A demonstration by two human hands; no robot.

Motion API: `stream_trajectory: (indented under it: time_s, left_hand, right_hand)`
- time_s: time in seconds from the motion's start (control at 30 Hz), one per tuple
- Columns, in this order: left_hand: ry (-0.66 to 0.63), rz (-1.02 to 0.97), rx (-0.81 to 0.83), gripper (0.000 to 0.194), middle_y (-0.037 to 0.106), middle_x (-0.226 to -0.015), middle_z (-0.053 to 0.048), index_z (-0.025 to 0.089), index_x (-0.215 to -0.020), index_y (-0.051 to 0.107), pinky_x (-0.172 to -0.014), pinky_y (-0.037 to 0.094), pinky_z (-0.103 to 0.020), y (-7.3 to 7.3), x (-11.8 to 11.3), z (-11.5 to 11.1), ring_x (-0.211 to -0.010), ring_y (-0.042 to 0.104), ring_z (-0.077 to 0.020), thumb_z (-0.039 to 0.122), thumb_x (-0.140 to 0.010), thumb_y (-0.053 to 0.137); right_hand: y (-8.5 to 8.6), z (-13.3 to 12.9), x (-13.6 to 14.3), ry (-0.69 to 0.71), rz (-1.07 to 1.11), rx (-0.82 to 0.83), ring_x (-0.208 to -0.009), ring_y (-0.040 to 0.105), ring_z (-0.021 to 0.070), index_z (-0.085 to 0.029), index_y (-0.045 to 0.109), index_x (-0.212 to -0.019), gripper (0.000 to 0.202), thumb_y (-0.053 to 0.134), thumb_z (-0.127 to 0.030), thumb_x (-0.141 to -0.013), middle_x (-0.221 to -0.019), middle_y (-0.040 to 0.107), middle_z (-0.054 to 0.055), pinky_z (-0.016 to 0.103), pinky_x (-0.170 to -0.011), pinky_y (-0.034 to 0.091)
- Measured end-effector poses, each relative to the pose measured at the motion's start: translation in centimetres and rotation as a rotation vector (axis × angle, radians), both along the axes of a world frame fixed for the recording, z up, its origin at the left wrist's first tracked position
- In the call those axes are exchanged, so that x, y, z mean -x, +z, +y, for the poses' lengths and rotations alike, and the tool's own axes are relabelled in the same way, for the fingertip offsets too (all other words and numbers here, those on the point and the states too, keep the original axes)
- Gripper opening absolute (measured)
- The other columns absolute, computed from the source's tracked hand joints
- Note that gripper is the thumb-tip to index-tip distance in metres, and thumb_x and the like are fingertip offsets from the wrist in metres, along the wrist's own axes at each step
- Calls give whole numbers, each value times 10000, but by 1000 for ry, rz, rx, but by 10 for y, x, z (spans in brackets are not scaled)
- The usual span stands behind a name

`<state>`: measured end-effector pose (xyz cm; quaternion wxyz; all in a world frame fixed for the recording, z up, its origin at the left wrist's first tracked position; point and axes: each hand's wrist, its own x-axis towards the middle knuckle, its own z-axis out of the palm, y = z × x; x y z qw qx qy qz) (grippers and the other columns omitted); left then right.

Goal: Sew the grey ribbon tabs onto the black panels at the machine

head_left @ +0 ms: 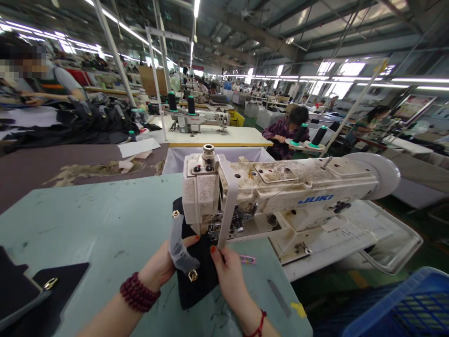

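Observation:
A black fabric piece (198, 281) lies under the needle area of a white sewing machine (280, 187). Along its left side runs a grey strap (179, 250) with a gold metal fitting at each end. My left hand (164, 262) grips the piece beside the strap, its thumb on the black fabric near the presser foot. The right edge of the same piece is pinched in my right hand (228, 271), just below the machine's front guard. Part of the fabric behind the machine head is hidden.
More black pieces (63, 281) with a gold fitting lie at the table's left. A pink thread snipper (247, 259) and a grey metal strip (279, 298) rest on the right. A blue crate (396, 304) stands lower right; people sit at machines beyond.

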<state>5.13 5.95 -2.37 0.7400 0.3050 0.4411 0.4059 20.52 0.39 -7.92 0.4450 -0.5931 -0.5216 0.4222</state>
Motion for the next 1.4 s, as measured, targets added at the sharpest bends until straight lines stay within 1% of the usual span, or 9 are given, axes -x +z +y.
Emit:
stream_trajectory:
  time_s: [0.2, 0.3, 0.43, 0.6, 0.73, 0.8, 0.9, 1.03, 1.4]
  left_hand:
    - [-88, 97, -134, 573, 737, -1117, -160, 96, -1117, 699, -992, 500, -430, 2, 6, 14, -1061, 674, -346, 306, -607, 851]
    - [-84, 121, -143, 467, 756, -1058, -154, 86, -1055, 712, -856, 560, -361, 3, 12, 16, -952, 712, -303, 328, -670, 816]
    - [130, 19, -31, 261, 788, -887, -81, 125, -920, 723, -688, 581, -250, -3, 30, -3, -772, 733, -209, 255, -705, 794]
    - [464, -157, 54, 618, 762, -1082, -2, 284, -1180, 661, -738, 592, -241, -27, 30, -64, -972, 710, -241, 349, -596, 851]
    - [410, -145, 47, 576, 782, -954, -52, 213, -1052, 721, -884, 563, -316, -54, -6, -107, -1046, 673, -307, 495, -565, 846]
    - [412, -110, 39, 516, 776, -866, -86, 164, -912, 734, -904, 558, -374, -62, -25, -115, -988, 685, -337, 521, -555, 843]
    - [482, 58, 68, 417, 763, -895, -62, 197, -916, 715, -900, 559, -380, -62, -42, -113, -976, 688, -310, 495, -638, 803]
    - [465, 293, 82, 309, 758, -840, -60, 207, -885, 730, -878, 563, -356, -54, -39, -106, -998, 686, -308, 413, -662, 789]
    - [310, 365, 57, 209, 728, -665, -51, 201, -778, 761, -696, 591, -331, -44, -25, -108, -704, 715, -270, 261, -589, 825]
  right_hand:
    - [1, -8, 8, -10, 66, 13, -654, 423, 82, -101, 582, -774, 468, 432, -524, -908, -693, 503, 28, 179, -585, 322]
    - [3, -17, 8, 22, 150, 118, -542, 425, 76, -110, 578, -818, 520, 455, -613, -864, -661, 459, 11, 176, -465, 317]
    - [2, -32, 4, 77, 245, 228, -467, 459, 78, -110, 556, -841, 638, 490, -742, -782, -633, 488, 13, 176, -423, 331]
    - [-2, -41, 2, 106, 354, 279, -468, 481, 78, -117, 532, -840, 709, 484, -816, -730, -630, 569, 49, 162, -423, 331]
    - [-4, -40, 2, 109, 376, 276, -446, 470, 68, -123, 503, -808, 690, 507, -807, -723, -589, 559, 35, 154, -419, 331]
    - [-3, -39, 3, 106, 377, 280, -438, 466, 65, -123, 491, -804, 695, 523, -810, -708, -581, 556, 29, 153, -419, 337]
    - [1, -39, 3, 87, 368, 282, -434, 468, 62, -130, 465, -782, 703, 530, -823, -685, -576, 551, 23, 151, -417, 338]
    - [7, -41, 3, 87, 351, 265, -440, 472, 55, -139, 443, -751, 705, 516, -836, -680, -593, 554, 23, 148, -419, 342]
    - [9, -53, -22, 199, 332, 289, -473, 498, 59, -111, 533, -848, 685, 554, -781, -709, -673, 600, 50, 146, -435, 361]
